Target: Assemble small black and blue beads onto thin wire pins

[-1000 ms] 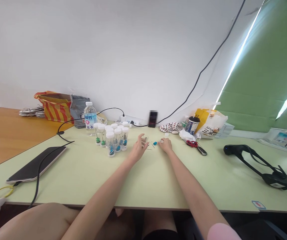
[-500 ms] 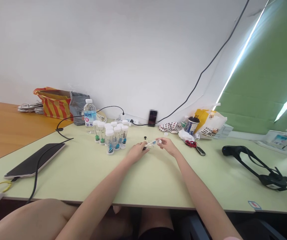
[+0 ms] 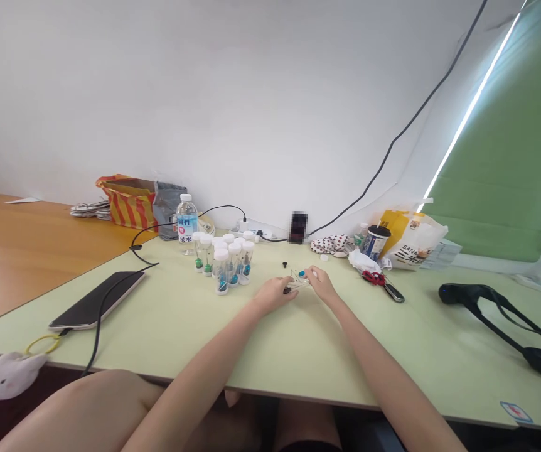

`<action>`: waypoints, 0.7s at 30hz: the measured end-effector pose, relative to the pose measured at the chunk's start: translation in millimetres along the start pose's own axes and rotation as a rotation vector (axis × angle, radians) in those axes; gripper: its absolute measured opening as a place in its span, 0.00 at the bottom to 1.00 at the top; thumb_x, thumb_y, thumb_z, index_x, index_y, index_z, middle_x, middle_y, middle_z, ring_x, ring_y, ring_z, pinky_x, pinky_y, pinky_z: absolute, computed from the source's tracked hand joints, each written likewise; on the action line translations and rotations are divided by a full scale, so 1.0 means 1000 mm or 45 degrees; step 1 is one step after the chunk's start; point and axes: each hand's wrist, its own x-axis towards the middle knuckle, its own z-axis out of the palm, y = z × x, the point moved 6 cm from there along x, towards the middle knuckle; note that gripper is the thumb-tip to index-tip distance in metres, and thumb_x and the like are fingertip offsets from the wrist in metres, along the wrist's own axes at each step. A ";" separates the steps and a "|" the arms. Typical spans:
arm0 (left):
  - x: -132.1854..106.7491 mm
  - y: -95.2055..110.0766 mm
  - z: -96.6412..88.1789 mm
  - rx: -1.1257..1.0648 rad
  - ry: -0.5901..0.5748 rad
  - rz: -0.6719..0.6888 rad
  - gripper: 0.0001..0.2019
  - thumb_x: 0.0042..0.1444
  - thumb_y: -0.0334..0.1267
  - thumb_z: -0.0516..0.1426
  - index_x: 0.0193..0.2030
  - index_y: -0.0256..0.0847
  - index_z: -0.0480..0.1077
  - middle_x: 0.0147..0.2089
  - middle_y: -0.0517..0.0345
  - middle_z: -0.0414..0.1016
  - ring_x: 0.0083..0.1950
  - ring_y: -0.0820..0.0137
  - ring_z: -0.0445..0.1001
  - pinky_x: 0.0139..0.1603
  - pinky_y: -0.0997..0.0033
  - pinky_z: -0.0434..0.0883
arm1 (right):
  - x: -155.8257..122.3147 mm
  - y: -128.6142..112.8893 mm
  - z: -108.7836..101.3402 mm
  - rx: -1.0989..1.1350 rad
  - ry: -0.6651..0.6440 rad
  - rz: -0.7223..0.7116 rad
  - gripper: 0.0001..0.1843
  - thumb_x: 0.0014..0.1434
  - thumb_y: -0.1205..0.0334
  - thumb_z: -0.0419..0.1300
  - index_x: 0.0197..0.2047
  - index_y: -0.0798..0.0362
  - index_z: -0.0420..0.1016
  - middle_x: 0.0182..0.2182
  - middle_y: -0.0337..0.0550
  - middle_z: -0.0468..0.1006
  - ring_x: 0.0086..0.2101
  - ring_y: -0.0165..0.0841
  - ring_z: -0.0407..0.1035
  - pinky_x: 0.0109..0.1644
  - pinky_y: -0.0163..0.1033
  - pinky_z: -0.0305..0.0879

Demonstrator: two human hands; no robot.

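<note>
Between my two hands lies a small clear tube (image 3: 300, 284), with a blue piece (image 3: 302, 274) showing beside the right fingertips and thin pieces close to it. My left hand (image 3: 274, 295) rests low on the table with its fingers closed at the tube's left end, where something small and dark shows. My right hand (image 3: 321, 284) pinches at the other end. Fingers cover part of what each holds. To the left stand several capped clear tubes (image 3: 221, 273) with blue or green pieces inside. Beyond my hands sits a small black piece (image 3: 284, 264).
A water bottle (image 3: 186, 225) stands behind the tubes. A corded tablet (image 3: 98, 301) lies at left. Scissors with red handles (image 3: 373, 278), a white-and-yellow bag (image 3: 414, 238) and a black headset-like frame (image 3: 487, 314) are at right. A loose white cap (image 3: 324, 257) lies farther back.
The camera view has turned left, so everything sits farther right. My hands have come closer together, and the blue piece now shows by my right fingertips.
</note>
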 end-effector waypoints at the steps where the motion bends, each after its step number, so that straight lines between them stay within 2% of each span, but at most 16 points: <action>1: 0.000 0.000 0.000 -0.007 -0.002 0.000 0.18 0.49 0.47 0.53 0.46 0.42 0.67 0.32 0.54 0.73 0.32 0.67 0.71 0.35 0.71 0.65 | 0.000 0.001 0.000 -0.015 0.024 0.004 0.18 0.52 0.49 0.49 0.21 0.53 0.64 0.15 0.34 0.61 0.20 0.28 0.56 0.27 0.33 0.54; 6: -0.001 -0.001 0.000 -0.053 -0.008 0.019 0.19 0.49 0.48 0.54 0.44 0.40 0.69 0.29 0.55 0.73 0.31 0.67 0.71 0.34 0.71 0.66 | -0.001 0.008 0.007 -0.021 0.032 0.100 0.15 0.50 0.51 0.50 0.20 0.52 0.61 0.12 0.32 0.58 0.18 0.28 0.55 0.24 0.32 0.52; 12: -0.003 -0.005 0.003 -0.129 -0.013 -0.008 0.18 0.48 0.48 0.54 0.43 0.40 0.70 0.27 0.57 0.73 0.30 0.69 0.71 0.33 0.73 0.65 | -0.001 0.009 0.009 -0.080 0.130 0.104 0.12 0.47 0.57 0.49 0.17 0.52 0.59 0.13 0.32 0.59 0.19 0.28 0.55 0.24 0.32 0.52; 18: -0.004 -0.011 -0.001 -0.155 0.061 -0.029 0.15 0.47 0.48 0.54 0.38 0.40 0.70 0.24 0.60 0.70 0.27 0.72 0.68 0.29 0.75 0.64 | -0.003 0.001 0.023 0.214 0.010 0.232 0.11 0.47 0.55 0.50 0.20 0.50 0.53 0.12 0.29 0.54 0.13 0.26 0.52 0.17 0.31 0.49; 21: -0.005 -0.011 -0.002 -0.143 0.079 -0.002 0.14 0.49 0.48 0.53 0.36 0.41 0.68 0.23 0.62 0.67 0.25 0.74 0.65 0.27 0.76 0.61 | 0.000 -0.004 0.023 0.174 0.013 0.226 0.10 0.46 0.58 0.50 0.19 0.50 0.52 0.12 0.28 0.53 0.12 0.25 0.52 0.17 0.31 0.49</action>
